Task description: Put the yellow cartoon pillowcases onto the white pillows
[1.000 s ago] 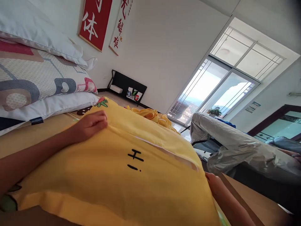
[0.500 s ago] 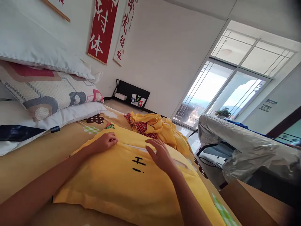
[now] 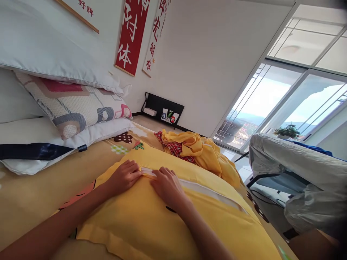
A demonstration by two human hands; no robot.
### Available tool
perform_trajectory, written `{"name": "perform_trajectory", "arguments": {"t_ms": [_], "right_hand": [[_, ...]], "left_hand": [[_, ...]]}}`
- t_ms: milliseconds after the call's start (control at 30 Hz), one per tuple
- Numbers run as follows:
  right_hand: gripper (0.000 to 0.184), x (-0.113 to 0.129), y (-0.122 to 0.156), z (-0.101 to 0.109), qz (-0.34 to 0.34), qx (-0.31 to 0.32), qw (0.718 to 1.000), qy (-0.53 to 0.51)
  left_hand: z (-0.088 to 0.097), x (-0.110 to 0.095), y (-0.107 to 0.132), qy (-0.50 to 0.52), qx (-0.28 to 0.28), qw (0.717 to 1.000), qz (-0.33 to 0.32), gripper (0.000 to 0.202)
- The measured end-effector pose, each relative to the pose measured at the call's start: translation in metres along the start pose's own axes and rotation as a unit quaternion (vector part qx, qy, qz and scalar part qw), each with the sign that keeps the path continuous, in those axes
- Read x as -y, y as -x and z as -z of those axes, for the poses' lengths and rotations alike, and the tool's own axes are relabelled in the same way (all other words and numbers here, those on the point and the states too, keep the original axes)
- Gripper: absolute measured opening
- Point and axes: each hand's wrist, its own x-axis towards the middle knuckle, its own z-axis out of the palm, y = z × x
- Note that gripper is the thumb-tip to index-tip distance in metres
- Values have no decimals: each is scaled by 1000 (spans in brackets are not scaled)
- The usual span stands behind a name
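One end of the slit sat pinched in your left hand; your right hand, its grip unclear, touched just beside; the slit ran rightward along the pillow beneath both.

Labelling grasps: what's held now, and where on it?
Yellow pillow: the left hand appears to pinch its cover at the left end of the white slit. Right hand touches the slit's edge; can't tell whether it grips.
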Motion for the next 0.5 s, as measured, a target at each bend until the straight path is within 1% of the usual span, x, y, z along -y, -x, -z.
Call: {"name": "perform_trajectory", "arguments": {"t_ms": [33, 100, 167, 200, 233, 267, 300, 333, 400, 433, 500], "right_hand": [[23, 7, -7, -4, 13, 13, 1000, 17], [30, 21, -14, -13, 30, 43, 997, 53], [40, 31, -13, -20, 32, 65, 993, 88], [44, 35, -11, -23, 32, 70, 991, 106], [48, 37, -9, -24, 34, 72, 989, 123], [50, 39, -6, -24, 37, 74, 987, 135], [52, 40, -5, -23, 38, 79, 986, 144], [54, 40, -4, -22, 36, 87, 984, 148], [58, 40, -4, -19, 24, 108, 983, 144], [58, 40, -4, -18, 18, 115, 984, 138], [57, 38, -4, -16, 15, 110, 986, 125]], "left_hand": [[1, -1, 1, -2, -5, 1000, -2, 23], [4, -2, 1, 35, -21, 999, 25, 21], [9, 2, -1, 106, -55, 989, 88, 26], [12, 4, -3, 140, -78, 978, 130, 27], [14, 7, -5, 168, -97, 966, 170, 25], [15, 9, -7, 187, -104, 956, 201, 21], [14, 11, -8, 197, -94, 951, 220, 16], [12, 13, -9, 199, -67, 950, 232, 20], [4, 15, -8, 183, 11, 951, 248, 36], [0, 15, -6, 171, 45, 950, 256, 39], [-6, 16, 0, 150, 85, 949, 265, 38]]}}
